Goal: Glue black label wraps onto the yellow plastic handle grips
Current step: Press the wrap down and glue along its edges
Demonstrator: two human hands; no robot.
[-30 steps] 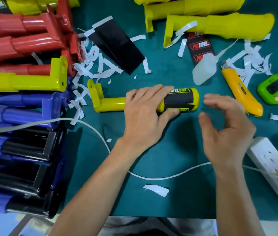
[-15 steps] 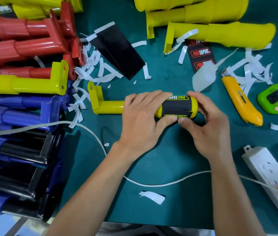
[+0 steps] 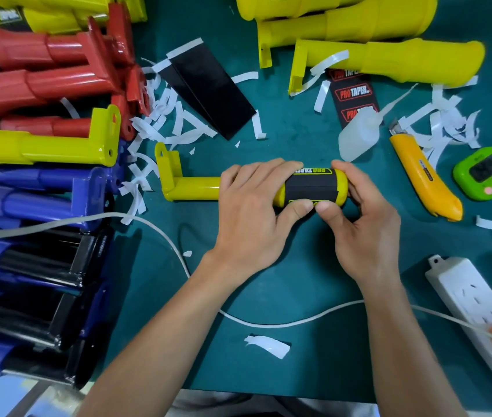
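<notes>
Now that the right hand [image 3: 362, 224] has come in from where it hung loose beside the work a second ago, both hands are on the job. Nearest me a white cable [image 3: 299, 322] loops across the green table [image 3: 154, 281] toward the power strip [image 3: 476, 299]. Just beyond it the two wrists reach up to the yellow handle [image 3: 196, 188], which lies flat on the table with its bracket end pointing left. The left hand [image 3: 256, 212] is curled over the middle of it, fingers across the top and thumb tucked against the near side. The right hand is wrapped round the rounded end, fingers behind and thumb pressed on the near edge of the black label [image 3: 311, 185], touching the left thumb. The label sits between the two hands, already round the handle with its lettering on top. I'd judge the wrap is placed and the thumbs are pressing its seam down while the glue takes. Farther back the glue bottle [image 3: 356, 136] and the yellow knife [image 3: 422, 176] lie untouched, and beyond them spare labels [image 3: 353, 94] and more yellow handles [image 3: 389, 58] wait.
</notes>
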